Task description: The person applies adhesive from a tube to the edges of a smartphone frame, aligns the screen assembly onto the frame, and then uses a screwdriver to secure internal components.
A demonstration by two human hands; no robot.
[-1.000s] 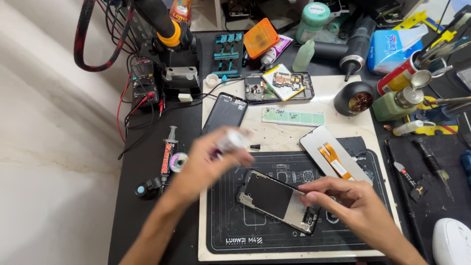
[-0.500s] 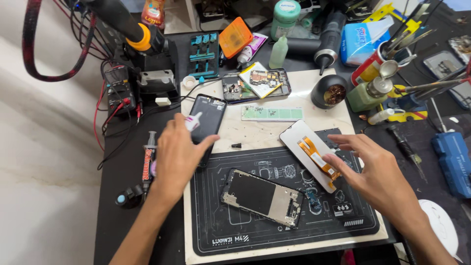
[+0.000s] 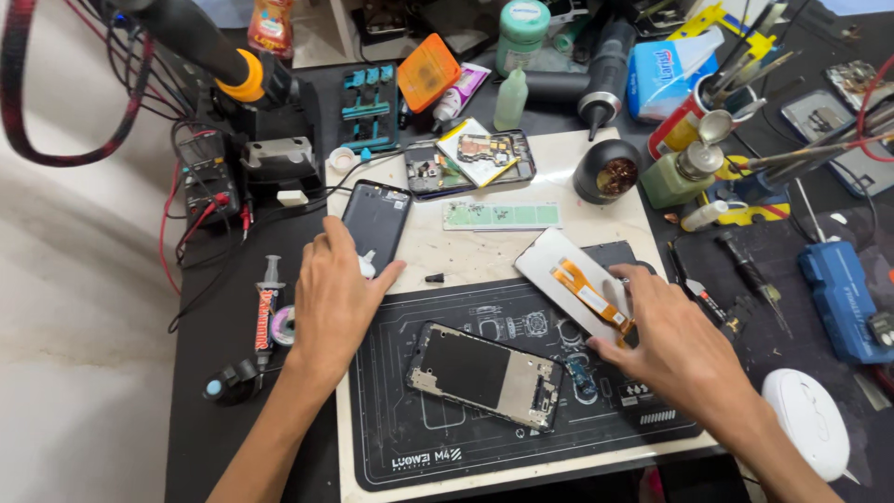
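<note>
My left hand (image 3: 337,298) rests at the left edge of the black work mat (image 3: 438,438), its fingers closed around a small white tube (image 3: 369,266) next to a dark phone back cover (image 3: 376,220). My right hand (image 3: 672,346) grips the lower end of a white phone screen panel (image 3: 559,270) with an orange flex cable (image 3: 587,296). An opened phone frame (image 3: 484,374) lies on the mat between my two hands. A small black cap (image 3: 434,278) sits just above the mat.
A second opened phone (image 3: 470,158) and a green strip (image 3: 501,215) lie further back. A black pot (image 3: 608,172), a green bottle (image 3: 684,174), tools, a blue case (image 3: 843,298) and a white mouse (image 3: 813,419) crowd the right. A multimeter (image 3: 207,177) and syringe (image 3: 267,307) sit left.
My left hand carried the white tube from above the mat out to the left by the dark back cover. My right hand left the phone frame and took hold of the screen panel.
</note>
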